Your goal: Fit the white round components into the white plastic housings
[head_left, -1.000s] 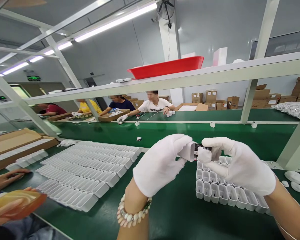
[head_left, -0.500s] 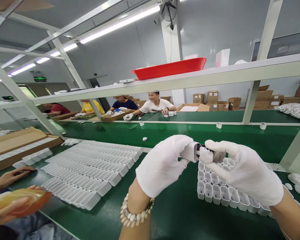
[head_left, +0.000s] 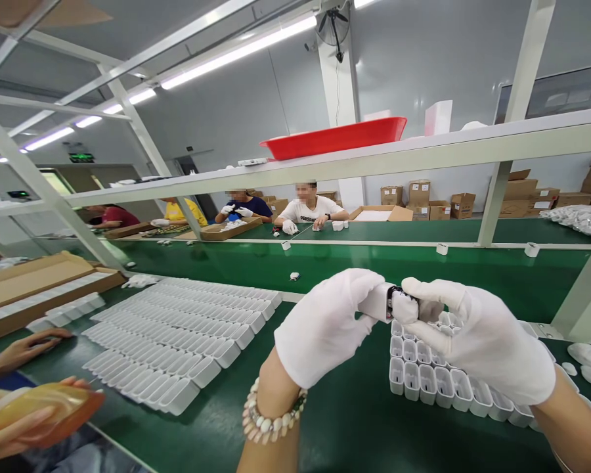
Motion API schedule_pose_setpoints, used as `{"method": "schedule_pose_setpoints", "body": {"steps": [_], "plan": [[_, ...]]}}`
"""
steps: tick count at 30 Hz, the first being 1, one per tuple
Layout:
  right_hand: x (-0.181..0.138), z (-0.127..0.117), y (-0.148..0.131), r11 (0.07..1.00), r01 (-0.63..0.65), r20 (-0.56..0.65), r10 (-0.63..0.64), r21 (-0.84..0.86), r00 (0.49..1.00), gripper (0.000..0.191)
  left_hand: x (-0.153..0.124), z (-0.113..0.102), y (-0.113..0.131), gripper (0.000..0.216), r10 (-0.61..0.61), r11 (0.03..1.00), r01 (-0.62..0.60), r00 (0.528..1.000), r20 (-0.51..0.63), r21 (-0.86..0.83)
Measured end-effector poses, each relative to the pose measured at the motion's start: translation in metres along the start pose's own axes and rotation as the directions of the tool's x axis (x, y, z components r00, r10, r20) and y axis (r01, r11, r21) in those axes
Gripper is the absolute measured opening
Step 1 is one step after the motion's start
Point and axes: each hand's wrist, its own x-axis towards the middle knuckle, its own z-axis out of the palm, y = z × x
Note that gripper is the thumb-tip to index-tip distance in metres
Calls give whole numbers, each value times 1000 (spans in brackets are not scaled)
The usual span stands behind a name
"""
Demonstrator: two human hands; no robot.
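Both my hands wear white gloves and meet above the green bench. My left hand (head_left: pixel 328 325) is closed around a small white plastic housing (head_left: pixel 378 303). My right hand (head_left: pixel 477 338) pinches a dark insert (head_left: pixel 393 294) at the housing's open end. Directly below my right hand stands a cluster of open white housings (head_left: pixel 438 378). A beaded bracelet (head_left: pixel 270 417) sits on my left wrist.
A large block of white housings in rows (head_left: pixel 187 335) covers the bench at left. Cardboard trays (head_left: pixel 34 282) lie beyond it. A neighbour's hands hold an orange packet (head_left: pixel 49 407) at lower left. Loose white parts (head_left: pixel 290 276) ride the green conveyor (head_left: pixel 374 263). Several people work across it. A red tray (head_left: pixel 335 136) sits on the shelf.
My hands stay together on the housing and insert. The view has shifted slightly. Small parts on the conveyor have drifted to the right, and the workers opposite have moved their hands.
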Motion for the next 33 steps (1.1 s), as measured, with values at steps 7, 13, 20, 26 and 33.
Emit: {"method": "schedule_pose_setpoints", "body": {"steps": [7,13,20,26,33], "plan": [[3,1,9,993,121,0,-121,12,993,30,-1,1,0,48,-41,997,42,999,21,-62],[3,4,9,992,120,13,-120,35,993,23,2,2,8,45,-59,992,60,998,11,-115],[3,4,8,979,202,-143,-199,7,970,22,5,0,12,42,-93,984,75,990,-103,-160],[2,13,15,923,360,-215,-383,-138,899,51,6,4,17,40,-144,983,121,975,-167,-141],[-1,15,2,977,192,-269,-211,-97,940,39,12,16,23,41,-155,985,132,961,-230,-114]]}}
